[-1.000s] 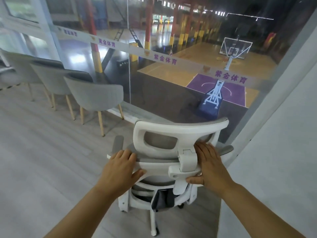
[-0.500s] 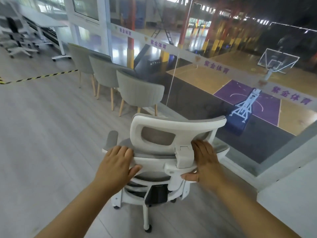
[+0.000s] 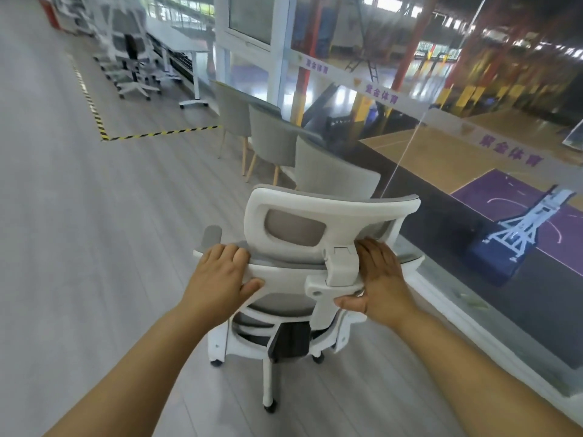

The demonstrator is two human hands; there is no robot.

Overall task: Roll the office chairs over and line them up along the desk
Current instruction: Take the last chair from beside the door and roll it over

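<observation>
Both hands grip the white office chair (image 3: 315,212) by its backrest's top rim: the left hand (image 3: 220,279) left of the headrest bracket, the right hand (image 3: 383,279) right of it, fingers curled over and thumbs hooked beneath. The chair stands on the grey floor (image 3: 94,247), with the glass wall (image 3: 448,121) just to its right and 3 grey wooden-legged chairs (image 3: 271,143) just beyond it. The desk (image 3: 186,47) and more office chairs (image 3: 132,58) lie well beyond it, blurred.
</observation>
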